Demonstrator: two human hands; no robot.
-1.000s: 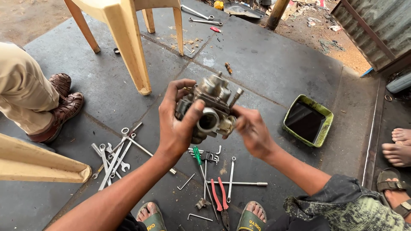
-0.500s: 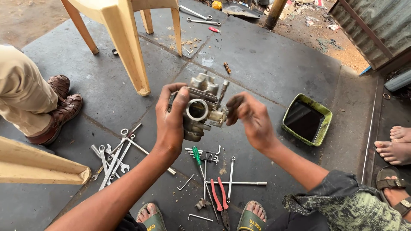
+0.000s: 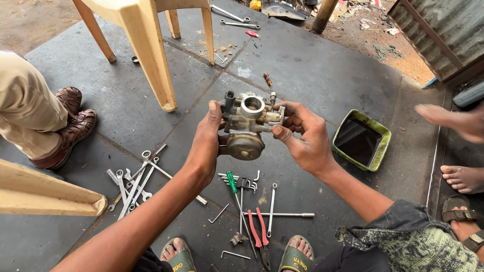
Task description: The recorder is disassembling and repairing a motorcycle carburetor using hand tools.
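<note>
Gripping a metal carburettor between left hand and right hand (bore upward, seemingly for inspection) above scattered spanners.

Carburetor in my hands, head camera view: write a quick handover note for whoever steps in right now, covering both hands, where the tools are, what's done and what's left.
Left hand: grips the carburetor from its left side, held up above the floor.
Right hand: fingers pinch its right side.
Tools on the floor below: green-handled screwdriver, red-handled pliers, pile of wrenches. Green tray to the right holds dark liquid.
Done: carburetor is off any engine and in hand.
Left: it appears assembled; no tool is in either hand.
</note>
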